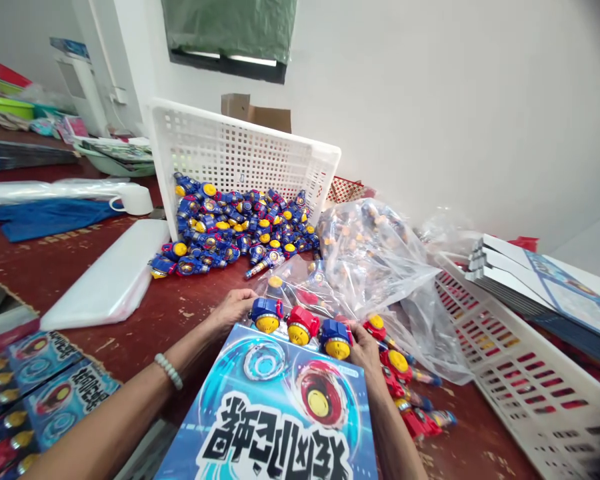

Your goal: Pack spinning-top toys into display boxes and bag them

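A blue printed box [280, 400] with large black lettering is in front of me. Along its far edge stand a blue toy [267, 313] at left, a red toy [301, 325] in the middle and another blue toy [335, 337] at right, each with a yellow dome. My left hand [235, 309] is closed at the left blue toy, with its fingertips partly hidden. At the right blue toy is my right hand [364, 347], also closed, its fingers partly behind the toy. Loose red toys [397, 373] lie on the table just beyond my right hand.
A tipped white basket [245, 143] spills many blue toys [240, 227]. Right of it sits a clear bag [375, 253] of toys. Another white basket [520, 373] bears stacked flat printed cards [555, 287]. Plastic sleeves [107, 273], a white mug [133, 199] and filled boxes [45, 393] are at left.
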### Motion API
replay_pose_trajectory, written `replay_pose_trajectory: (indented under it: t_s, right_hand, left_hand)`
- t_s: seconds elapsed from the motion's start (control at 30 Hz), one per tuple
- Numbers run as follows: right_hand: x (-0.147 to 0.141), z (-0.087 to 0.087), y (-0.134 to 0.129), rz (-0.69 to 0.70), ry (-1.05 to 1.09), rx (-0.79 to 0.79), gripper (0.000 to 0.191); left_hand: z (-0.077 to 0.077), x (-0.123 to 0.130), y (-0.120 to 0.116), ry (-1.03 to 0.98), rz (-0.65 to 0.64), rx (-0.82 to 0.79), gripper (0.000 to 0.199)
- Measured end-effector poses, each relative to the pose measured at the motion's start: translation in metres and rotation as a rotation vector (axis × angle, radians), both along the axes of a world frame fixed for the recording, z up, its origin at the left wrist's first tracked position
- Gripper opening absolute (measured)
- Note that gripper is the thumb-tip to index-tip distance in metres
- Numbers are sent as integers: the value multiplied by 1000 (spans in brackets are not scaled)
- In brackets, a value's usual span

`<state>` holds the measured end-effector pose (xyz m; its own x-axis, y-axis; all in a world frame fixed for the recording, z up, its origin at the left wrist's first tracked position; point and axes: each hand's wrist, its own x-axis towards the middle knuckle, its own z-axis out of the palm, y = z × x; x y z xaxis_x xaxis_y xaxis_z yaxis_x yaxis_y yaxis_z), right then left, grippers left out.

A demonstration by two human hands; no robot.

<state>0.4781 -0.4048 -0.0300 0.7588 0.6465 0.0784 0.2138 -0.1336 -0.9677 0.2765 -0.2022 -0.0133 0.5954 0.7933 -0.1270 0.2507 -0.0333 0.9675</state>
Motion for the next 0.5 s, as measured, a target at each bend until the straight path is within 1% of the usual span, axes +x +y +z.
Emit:
replay_pose_trajectory:
  t_s: [0.1,0.2,0.27,0.33,0.37,0.4,0.43,0.5]
  right_hand:
    - [-2,1,8,41,140,44,40]
    - [-5,5,9,45,207,120,40]
    - [-8,11,7,35,221,172,39]
    - [-14,18,2,31,223,202,37]
    - [-17,22,-1,31,215,212,36]
    - [-21,26,-5,33,193,220,34]
    - [-25,30,-9,37,156,229,33]
    - [-33,37,-19,44,45,240,29]
  left_hand:
    - [2,8,2,-37,-46,-101,28]
    - [10,7,6,-49,-85,-152,25]
    - [19,3,9,-53,-94,-129,24]
    - [29,-3,9,-62,-86,-70,24]
    - [34,-7,8,-56,-78,-12,24]
    - [39,-11,7,-28,-69,87,24]
    - [44,-15,4,16,-59,226,23]
    - [51,-25,-2,125,-48,576,25]
